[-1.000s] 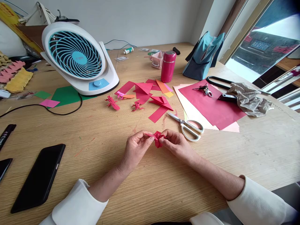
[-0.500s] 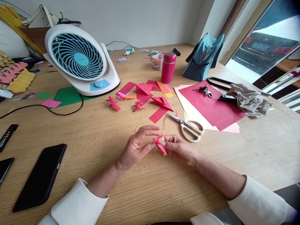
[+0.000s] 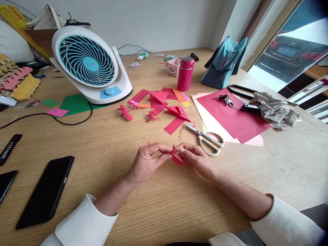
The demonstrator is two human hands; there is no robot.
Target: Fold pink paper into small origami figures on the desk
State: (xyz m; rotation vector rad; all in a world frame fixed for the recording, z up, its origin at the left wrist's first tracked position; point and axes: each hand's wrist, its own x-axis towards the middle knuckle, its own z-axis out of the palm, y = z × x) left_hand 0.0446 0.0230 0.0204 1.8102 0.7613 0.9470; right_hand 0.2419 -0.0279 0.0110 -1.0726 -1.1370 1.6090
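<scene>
Between my two hands is a small red origami figure [image 3: 176,159], held above the wooden table with one thin point sticking up. My left hand [image 3: 148,160] pinches its left side between thumb and forefinger. On the other side my right hand [image 3: 198,160] grips it, with the fingers behind partly hidden. Beyond my hands lie two folded red paper figures, one at the left [image 3: 124,112] and one nearer the middle [image 3: 152,116]. Folded red paper pieces [image 3: 178,112] and a red strip [image 3: 174,125] lie to their right. White-handled scissors [image 3: 210,141] rest just past my right hand.
A white and blue fan [image 3: 89,65] stands at the back left. Behind the paper are a pink flask [image 3: 185,73] and a teal bag [image 3: 224,63]. Paper sheets [image 3: 232,116] with keys [image 3: 225,99] lie right. A black phone [image 3: 46,191] lies at the left.
My left fingers, spread before, have closed to pinch the figure. The figure has turned, so a thin point now stands upright. The view has shifted slightly.
</scene>
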